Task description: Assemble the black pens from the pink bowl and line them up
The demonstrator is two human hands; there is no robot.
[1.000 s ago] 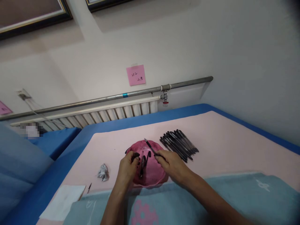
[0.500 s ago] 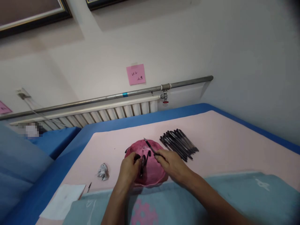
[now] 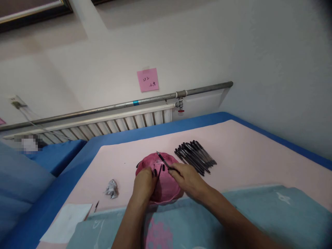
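Note:
A pink bowl with a wavy rim stands before me, several black pen parts inside. My right hand reaches over its right side, fingers closed around an uncapped black pen, whose tip points up and left. My left hand is in the bowl's left side, fingers curled about a short black piece that looks like a pen cap. A slim dark piece slants beside those fingers; whether they touch it I cannot tell. Another small black piece lies between both hands.
Right of the bowl lies a row of black pens. On the left are a crumpled grey-white wad, a white paper sheet and a pen. Teal cloth covers the near edge. A radiator lines the wall.
My left hand has moved lower into the bowl, and the dark parts beside its fingers have shifted or become covered. The right hand still holds the pen. The view has shifted slightly.

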